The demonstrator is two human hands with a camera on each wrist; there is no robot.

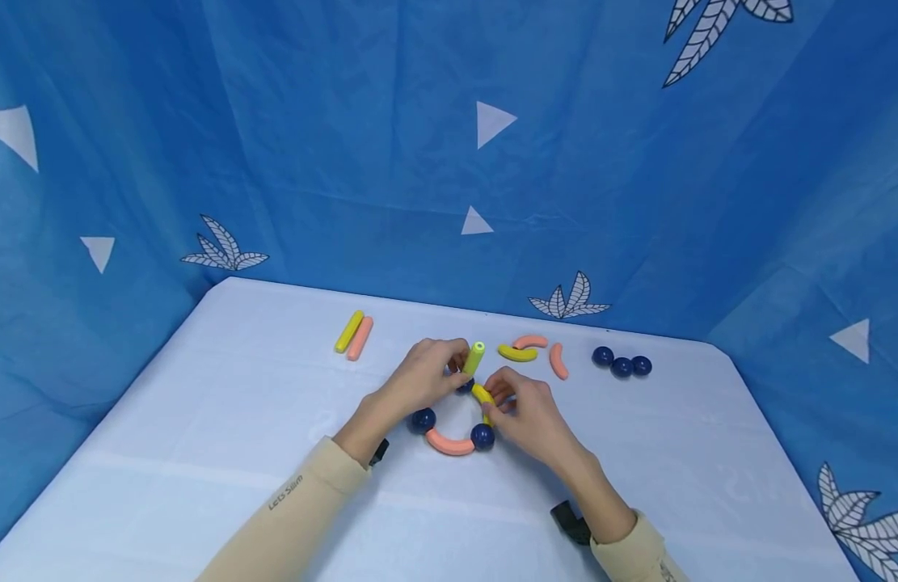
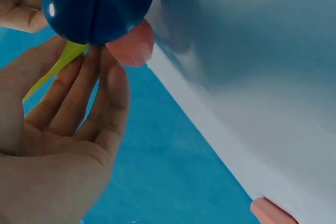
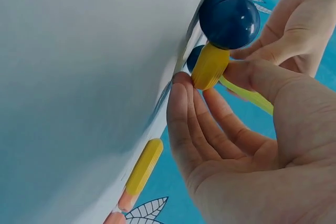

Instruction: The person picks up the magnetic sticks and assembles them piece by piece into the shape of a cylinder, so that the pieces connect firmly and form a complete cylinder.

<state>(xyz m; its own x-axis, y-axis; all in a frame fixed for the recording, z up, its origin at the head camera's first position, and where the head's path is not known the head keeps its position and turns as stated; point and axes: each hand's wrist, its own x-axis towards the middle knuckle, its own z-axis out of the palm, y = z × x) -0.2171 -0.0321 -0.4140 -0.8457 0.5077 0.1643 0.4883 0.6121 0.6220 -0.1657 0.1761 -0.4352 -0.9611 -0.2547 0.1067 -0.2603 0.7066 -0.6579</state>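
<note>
A ring of dark blue balls and curved rods lies on the table. My left hand [image 1: 428, 373] is at its far side, pinching an upright yellow-green rod [image 1: 474, 357] just above a far blue ball [image 1: 465, 385]. With thumb and fingers my right hand [image 1: 524, 411] grips a curved yellow rod [image 3: 211, 66] on the ring's right side. That rod meets the near right blue ball [image 1: 482, 437]. A curved pink rod [image 1: 450, 444] joins this ball to the left blue ball [image 1: 423, 420]. My left hand hides the ring's upper left side.
Straight yellow [image 1: 349, 331] and pink [image 1: 360, 339] rods lie at the back left. Behind my right hand are a curved yellow rod [image 1: 517, 353] and curved pink rods [image 1: 558, 360]. Three loose blue balls [image 1: 621, 367] sit farther right. A blue curtain [image 1: 347, 162] hangs behind the white table [image 1: 238, 388].
</note>
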